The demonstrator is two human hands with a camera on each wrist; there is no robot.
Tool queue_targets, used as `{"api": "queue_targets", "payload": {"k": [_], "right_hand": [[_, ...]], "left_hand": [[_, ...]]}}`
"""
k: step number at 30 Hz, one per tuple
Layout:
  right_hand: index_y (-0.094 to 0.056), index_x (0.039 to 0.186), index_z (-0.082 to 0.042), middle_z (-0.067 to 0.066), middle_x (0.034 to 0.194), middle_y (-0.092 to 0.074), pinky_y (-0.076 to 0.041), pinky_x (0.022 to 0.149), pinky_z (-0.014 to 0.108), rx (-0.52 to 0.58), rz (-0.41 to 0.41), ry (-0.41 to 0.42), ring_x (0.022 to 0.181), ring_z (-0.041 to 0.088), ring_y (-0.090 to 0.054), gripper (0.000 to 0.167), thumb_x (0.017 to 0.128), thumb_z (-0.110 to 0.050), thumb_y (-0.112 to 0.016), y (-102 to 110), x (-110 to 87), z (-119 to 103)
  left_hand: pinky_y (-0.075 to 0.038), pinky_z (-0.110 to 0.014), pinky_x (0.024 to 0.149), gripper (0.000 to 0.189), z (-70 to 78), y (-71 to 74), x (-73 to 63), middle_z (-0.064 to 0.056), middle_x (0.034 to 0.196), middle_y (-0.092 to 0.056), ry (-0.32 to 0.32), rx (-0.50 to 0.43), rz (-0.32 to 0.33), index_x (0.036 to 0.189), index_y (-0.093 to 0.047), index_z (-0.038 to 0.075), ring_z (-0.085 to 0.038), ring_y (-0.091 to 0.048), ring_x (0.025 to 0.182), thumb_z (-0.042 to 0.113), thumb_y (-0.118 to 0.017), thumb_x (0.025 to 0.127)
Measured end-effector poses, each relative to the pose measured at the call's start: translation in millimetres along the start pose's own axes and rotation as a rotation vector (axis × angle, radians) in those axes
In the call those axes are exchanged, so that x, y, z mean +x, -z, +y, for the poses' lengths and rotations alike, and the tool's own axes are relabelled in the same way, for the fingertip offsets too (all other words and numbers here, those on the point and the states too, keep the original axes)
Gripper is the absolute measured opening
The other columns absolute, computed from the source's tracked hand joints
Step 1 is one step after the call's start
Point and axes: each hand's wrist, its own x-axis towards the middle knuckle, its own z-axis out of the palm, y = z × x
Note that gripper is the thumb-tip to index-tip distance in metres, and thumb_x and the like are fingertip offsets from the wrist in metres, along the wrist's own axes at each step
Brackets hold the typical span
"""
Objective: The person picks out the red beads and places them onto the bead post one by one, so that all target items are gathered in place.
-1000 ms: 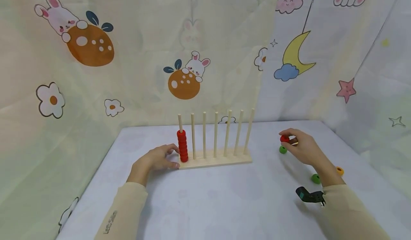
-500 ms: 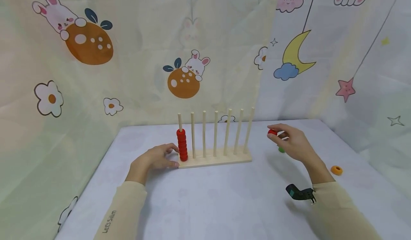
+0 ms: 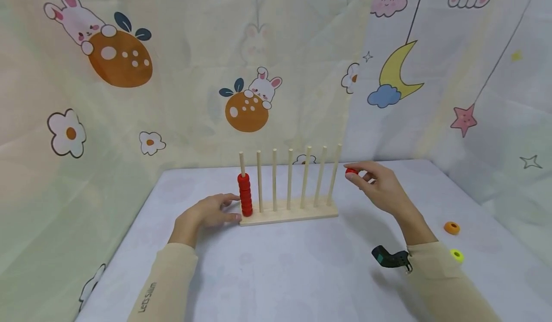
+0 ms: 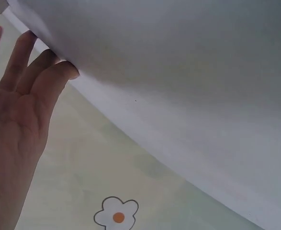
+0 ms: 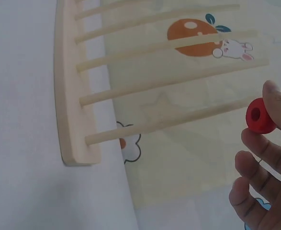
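Note:
A pale wooden peg rack stands on the table, its several upright pegs in a row. Red beads are stacked on the leftmost peg; the other pegs are bare. My left hand holds the rack's left end, thumb at the front corner and forefinger farther back. Off the rack's right end, my right hand pinches a red bead between thumb and forefinger, the remaining fingers loosely bent. In the right wrist view the bead's hole shows, close to the tip of the rightmost peg.
On the right of the white table lie an orange bead and a yellow-green bead, the latter beside the right sleeve. A black wrist device juts from that sleeve. Behind the table hangs a printed cloth.
My right hand has carried the red bead leftward and slightly up, toward the rack's right end. The yellow-green bead has come into view; the green beads no longer show. My left hand stays put.

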Motion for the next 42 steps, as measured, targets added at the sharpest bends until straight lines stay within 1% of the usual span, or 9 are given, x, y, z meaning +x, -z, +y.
{"api": "queue_targets", "payload": {"k": [3, 6, 12, 15, 20, 27, 32, 39, 42], "right_hand": [[-0.065, 0.136, -0.017, 0.006, 0.113, -0.067, -0.048, 0.057, 0.026, -0.006, 0.021, 0.011, 0.076, 0.018, -0.061, 0.041, 0.098, -0.027, -0.073, -3.8, 1.2, -5.5], [-0.062, 0.139, -0.018, 0.008, 0.112, -0.066, -0.045, 0.055, 0.024, -0.019, 0.059, 0.029, 0.073, 0.018, -0.056, 0.047, 0.095, -0.024, -0.077, -5.3, 2.1, -10.9], [-0.065, 0.130, -0.013, 0.005, 0.114, -0.067, -0.043, 0.052, 0.023, 0.018, 0.085, 0.091, 0.069, 0.016, -0.052, 0.043, 0.091, -0.016, -0.081, -7.0, 3.1, -22.0], [-0.067, 0.128, -0.012, 0.003, 0.106, -0.067, -0.042, 0.051, 0.023, 0.032, 0.078, 0.115, 0.068, 0.016, -0.051, 0.042, 0.090, -0.014, -0.081, -9.6, 3.2, -26.1], [-0.069, 0.127, -0.014, -0.003, 0.094, -0.063, -0.039, 0.050, 0.024, 0.072, 0.074, 0.165, 0.063, 0.015, -0.049, 0.041, 0.088, -0.010, -0.082, -16.2, 6.2, -32.0], [-0.069, 0.126, -0.012, -0.001, 0.092, -0.065, -0.037, 0.049, 0.026, 0.134, 0.046, 0.185, 0.060, 0.015, -0.048, 0.040, 0.088, -0.009, -0.082, -30.8, 15.3, -44.9], [-0.070, 0.126, -0.015, 0.000, 0.092, -0.068, -0.036, 0.048, 0.026, 0.196, 0.010, 0.191, 0.061, 0.017, -0.050, 0.037, 0.090, -0.010, -0.080, -38.9, 26.5, -57.3], [-0.068, 0.128, -0.010, 0.006, 0.116, -0.070, -0.049, 0.053, 0.026, 0.329, -0.038, 0.258, 0.065, 0.017, -0.063, 0.039, 0.091, -0.004, -0.077, -50.7, 37.4, -71.5], [-0.067, 0.131, -0.008, 0.008, 0.115, -0.069, -0.055, 0.055, 0.028, 0.356, -0.049, 0.267, 0.068, 0.016, -0.067, 0.041, 0.091, -0.001, -0.076, -55.8, 38.7, -75.1]], "left_hand": [[-0.041, -0.066, 0.106, 0.058, -3.8, 0.1, -0.3, -0.007, 0.150, -0.054, -0.021, 0.002, -0.007, 0.140, -0.052, 0.042, -0.035, -0.047, 0.138, 0.051, -0.077, 0.088], [-0.043, -0.063, 0.105, 0.045, -7.5, -0.6, -0.5, -0.008, 0.148, -0.055, -0.056, 0.011, -0.009, 0.131, -0.056, 0.042, -0.035, -0.050, 0.135, 0.052, -0.074, 0.090], [-0.044, -0.061, 0.104, 0.034, -4.7, -1.1, 0.0, -0.009, 0.146, -0.057, -0.058, 0.014, -0.010, 0.122, -0.060, 0.041, -0.034, -0.052, 0.133, 0.050, -0.073, 0.091], [-0.046, -0.061, 0.102, 0.033, 0.5, -1.3, 1.9, -0.010, 0.144, -0.059, -0.056, 0.040, -0.003, 0.119, -0.060, 0.041, -0.034, -0.054, 0.131, 0.048, -0.074, 0.091], [-0.048, -0.059, 0.099, 0.038, 7.0, -1.7, 5.7, -0.012, 0.141, -0.060, -0.056, 0.094, 0.013, 0.119, -0.059, 0.038, -0.033, -0.057, 0.126, 0.044, -0.080, 0.087], [-0.046, -0.063, 0.101, 0.050, 9.0, -3.0, 7.8, -0.012, 0.146, -0.057, 0.003, 0.068, 0.007, 0.123, -0.060, 0.038, -0.035, -0.052, 0.132, 0.038, -0.087, 0.081], [-0.045, -0.063, 0.103, 0.049, 7.0, -3.1, 8.0, -0.011, 0.147, -0.057, -0.004, 0.062, 0.012, 0.123, -0.059, 0.039, -0.034, -0.050, 0.135, 0.039, -0.086, 0.082], [-0.044, -0.064, 0.103, 0.048, 4.9, -0.1, 6.5, -0.011, 0.146, -0.057, -0.002, 0.060, 0.023, 0.123, -0.059, 0.038, -0.035, -0.050, 0.134, 0.039, -0.085, 0.082], [-0.043, -0.064, 0.105, 0.048, 3.0, -3.3, 8.6, -0.010, 0.147, -0.056, -0.003, 0.042, 0.016, 0.123, -0.059, 0.040, -0.035, -0.049, 0.136, 0.039, -0.085, 0.083]]}}
